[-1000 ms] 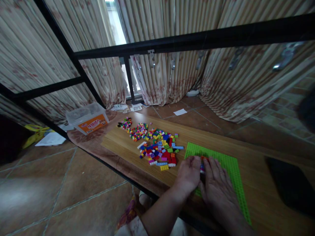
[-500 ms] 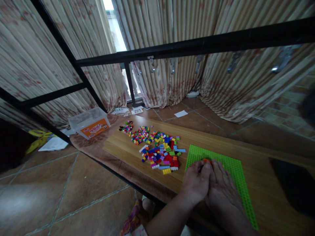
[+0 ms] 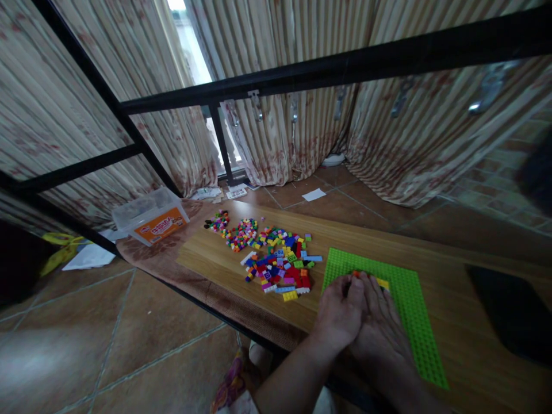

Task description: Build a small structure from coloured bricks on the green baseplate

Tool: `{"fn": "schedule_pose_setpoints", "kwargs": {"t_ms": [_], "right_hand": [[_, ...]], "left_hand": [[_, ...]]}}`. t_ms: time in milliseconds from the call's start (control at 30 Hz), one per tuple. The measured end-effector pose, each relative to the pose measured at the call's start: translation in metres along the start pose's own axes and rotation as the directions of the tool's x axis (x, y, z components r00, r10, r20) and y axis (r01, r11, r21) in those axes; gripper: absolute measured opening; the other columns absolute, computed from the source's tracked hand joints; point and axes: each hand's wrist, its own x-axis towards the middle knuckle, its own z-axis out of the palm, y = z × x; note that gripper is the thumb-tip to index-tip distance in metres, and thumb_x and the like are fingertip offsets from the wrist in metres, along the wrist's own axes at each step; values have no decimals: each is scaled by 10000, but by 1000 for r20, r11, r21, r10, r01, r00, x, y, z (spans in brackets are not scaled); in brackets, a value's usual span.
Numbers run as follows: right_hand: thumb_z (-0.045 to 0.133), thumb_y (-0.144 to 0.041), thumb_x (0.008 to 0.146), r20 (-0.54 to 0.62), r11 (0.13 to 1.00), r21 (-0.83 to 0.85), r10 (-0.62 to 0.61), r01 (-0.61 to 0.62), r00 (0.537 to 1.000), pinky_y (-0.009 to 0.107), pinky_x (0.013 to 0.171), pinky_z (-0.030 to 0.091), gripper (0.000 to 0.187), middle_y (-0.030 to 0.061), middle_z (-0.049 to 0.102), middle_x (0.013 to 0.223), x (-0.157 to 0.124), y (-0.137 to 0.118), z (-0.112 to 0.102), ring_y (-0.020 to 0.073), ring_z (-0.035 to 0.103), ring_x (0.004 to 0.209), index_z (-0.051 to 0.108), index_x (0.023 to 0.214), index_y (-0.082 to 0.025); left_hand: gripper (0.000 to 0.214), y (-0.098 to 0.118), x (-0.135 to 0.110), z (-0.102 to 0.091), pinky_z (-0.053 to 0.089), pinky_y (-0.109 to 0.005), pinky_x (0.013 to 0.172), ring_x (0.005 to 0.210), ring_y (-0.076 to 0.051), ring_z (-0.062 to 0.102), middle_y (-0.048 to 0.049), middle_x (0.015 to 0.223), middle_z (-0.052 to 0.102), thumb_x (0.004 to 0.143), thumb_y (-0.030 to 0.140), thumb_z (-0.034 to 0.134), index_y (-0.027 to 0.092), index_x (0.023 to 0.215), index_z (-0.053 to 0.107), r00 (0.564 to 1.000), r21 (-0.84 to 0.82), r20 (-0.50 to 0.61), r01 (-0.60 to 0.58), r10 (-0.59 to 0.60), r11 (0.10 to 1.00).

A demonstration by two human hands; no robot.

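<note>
Left hand and right hand half-cover bricks on the board; loose pieces remain left of it; either grip's closure or hold, I can't tell.

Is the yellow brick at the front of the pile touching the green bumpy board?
Apart: the head view shows wooden tabletop between the yellow brick and the green studded baseplate.

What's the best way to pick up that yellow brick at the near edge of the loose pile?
I'd pinch the yellow brick by its two short ends, coming down from above on the person's side. It seems to lie flat, studs up, with bare tabletop on its near side and a light blue brick close along its far side.
</note>
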Motion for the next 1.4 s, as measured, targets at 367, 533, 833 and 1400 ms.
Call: {"fn": "schedule_pose_setpoints", "kwargs": {"t_ms": [367,533,833,1400], "right_hand": [[406,-166,887,10,1000,20,14,-14,1000,530,1153,265,813,149,94,1616,1,-6,-7,312,178,1462,-83,1536,-142],[368,-139,910,5,1000,0,18,-18,1000,527,1148,281,787,151,151,1606,2,-9,-11,307,193,1459,-113,1532,-166],[378,-201,908,9,997,-2,81,-81,997,524,1149,265,766,187,258,1562,4,-7,-15,308,196,1458,-49,1539,-118],[467,-298,840,82,989,8,145,-146,986,537,1147,224,832,217,228,1560,4,-1,-7,351,150,1457,56,1526,-72]], "left_hand": [[356,0,0,-1,505,-349,932,1021,-218,642,-70,1108,698,919,447,469,204,1117,639,1000,82,0,20,-20,996],[391,4,-2,-2,489,-367,979,1075,-228,630,-88,1174,673,871,360,549,184,1219,579,999,100,13,34,-36,994],[449,8,-5,-5,484,-385,992,1101,-235,622,-100,1200,663,866,377,567,173,1265,553,999,132,34,34,-39,991],[411,9,-3,-3,475,-377,1020,1117,-231,627,-95,1203,672,893,392,528,183,1245,572,997,188,63,36,-49,982]]}}
